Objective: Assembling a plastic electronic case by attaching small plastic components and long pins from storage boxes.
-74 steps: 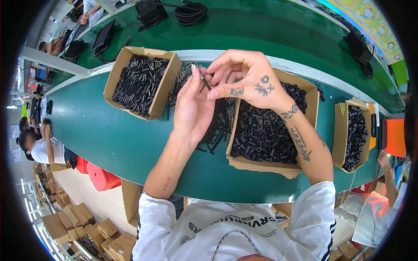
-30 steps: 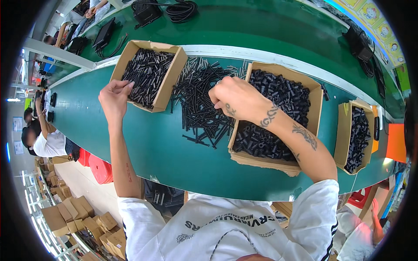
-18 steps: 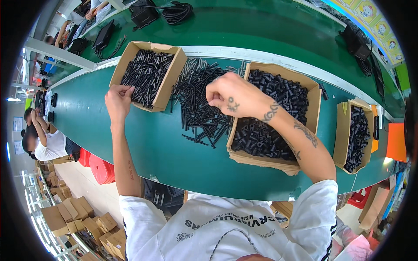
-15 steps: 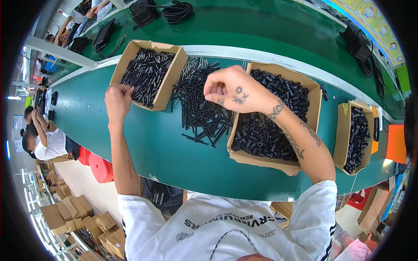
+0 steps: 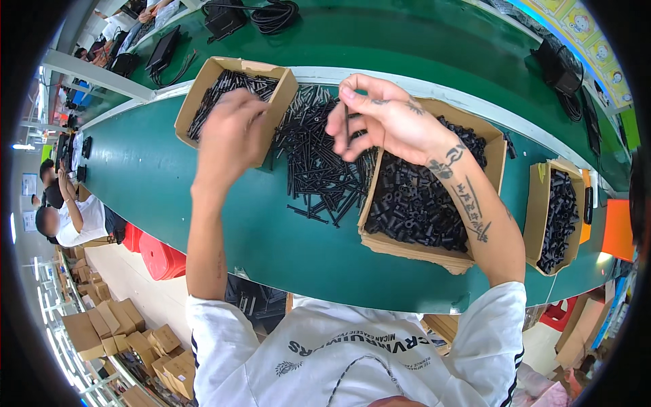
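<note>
My right hand (image 5: pixel 390 122) is raised above the loose pile, its fingers closed on a thin black rod (image 5: pixel 346 125) that stands nearly upright in the grip. My left hand (image 5: pixel 234 139), smeared by motion, passes over the near side of the left cardboard box (image 5: pixel 281 114); whether it holds anything is not visible. That box is full of slim black rods (image 5: pixel 252 83). Between the boxes lies a heap of longer black rods (image 5: pixel 325 180), some with pale ends. Under my right wrist, the middle cardboard box (image 5: pixel 410 251) holds short black tubular pieces (image 5: pixel 417 210).
A smaller cardboard box (image 5: pixel 535 217) of black parts stands at the right. Behind the green table (image 5: pixel 285 261) runs a white ledge, with black adapters and a coiled cable (image 5: pixel 274 18) beyond. Red stools (image 5: pixel 161 258) and a co-worker (image 5: pixel 74 216) are at the left.
My left hand has moved right and blurred, across the left box. My right hand has turned over, showing the black rod in its fingers. The left box has shifted slightly.
</note>
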The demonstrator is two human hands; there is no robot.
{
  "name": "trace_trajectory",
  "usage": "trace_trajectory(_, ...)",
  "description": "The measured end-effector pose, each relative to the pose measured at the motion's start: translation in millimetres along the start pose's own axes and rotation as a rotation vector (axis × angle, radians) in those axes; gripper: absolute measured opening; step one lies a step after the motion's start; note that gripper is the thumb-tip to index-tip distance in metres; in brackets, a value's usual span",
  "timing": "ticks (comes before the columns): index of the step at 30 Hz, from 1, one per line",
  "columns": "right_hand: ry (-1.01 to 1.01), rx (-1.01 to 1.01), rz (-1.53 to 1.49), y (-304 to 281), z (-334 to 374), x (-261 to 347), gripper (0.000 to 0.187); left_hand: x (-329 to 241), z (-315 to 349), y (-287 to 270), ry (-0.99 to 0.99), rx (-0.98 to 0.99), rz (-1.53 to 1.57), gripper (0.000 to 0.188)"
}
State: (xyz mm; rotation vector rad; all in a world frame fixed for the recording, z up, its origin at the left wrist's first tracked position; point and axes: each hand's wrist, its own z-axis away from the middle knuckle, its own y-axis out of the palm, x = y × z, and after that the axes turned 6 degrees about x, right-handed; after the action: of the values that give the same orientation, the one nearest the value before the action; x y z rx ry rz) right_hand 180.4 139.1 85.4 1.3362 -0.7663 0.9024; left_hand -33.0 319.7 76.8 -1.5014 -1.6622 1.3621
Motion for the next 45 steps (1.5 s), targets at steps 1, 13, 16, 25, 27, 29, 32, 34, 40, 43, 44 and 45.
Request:
trace_trajectory(1, 0.054, -0.045, 0.059, 0.5, 0.1, 1.5, 0.023, -5.3, -9.2, 9.4, 0.146, 0.004, -0.045, 0.018)
trace_trajectory(13, 0.035, -0.014, 0.305, -16.8, -1.6, -4.5, 0.028, 10.8, -55.4, 70.3, 0.33, 0.231, -0.594, 0.028)
trace_trajectory(16, 0.051, -0.056, 0.351, -18.3, -1.8, -5.8, 0.028, 21.6, -58.6, 77.4, 0.349, 0.202, -0.6, 0.021)
trace_trajectory(25, 0.072, -0.102, 0.357, -19.6, -2.5, -5.1, 0.026, 19.9, -64.4, 75.9, 0.263, 0.27, -0.574, 0.018)
trace_trajectory(27, 0.075, -0.106, 0.37, -18.9, -2.2, -4.5, 0.026, 19.2, -66.1, 74.6, 0.248, 0.285, -0.511, 0.018)
trace_trajectory(29, 0.073, -0.107, 0.378, -18.3, -2.3, -4.2, 0.025, 18.6, -67.0, 74.7, 0.229, 0.283, -0.432, 0.018)
trace_trajectory(32, 0.075, -0.116, 0.379, -18.1, -2.4, -4.5, 0.025, 16.9, -66.6, 77.0, 0.222, 0.227, -0.362, 0.012)
trace_trajectory(34, 0.073, -0.122, 0.377, -18.9, -2.2, -5.1, 0.025, 15.5, -66.7, 78.7, 0.207, 0.209, -0.352, 0.009)
trace_trajectory(40, 0.049, -0.12, 0.364, -23.5, -2.9, -7.6, 0.023, 10.9, -73.8, 81.4, 0.103, 0.319, -0.446, 0.014)
trace_trajectory(43, 0.039, -0.11, 0.366, -25.1, -3.6, -8.7, 0.023, 8.6, -77.4, 83.1, 0.076, 0.35, -0.457, 0.016)
trace_trajectory(44, 0.036, -0.105, 0.361, -25.3, -3.6, -9.0, 0.023, 8.6, -78.4, 83.4, 0.068, 0.361, -0.438, 0.016)
trace_trajectory(45, 0.037, -0.108, 0.36, -25.4, -3.7, -9.3, 0.023, 8.9, -79.1, 84.1, 0.07, 0.36, -0.419, 0.016)
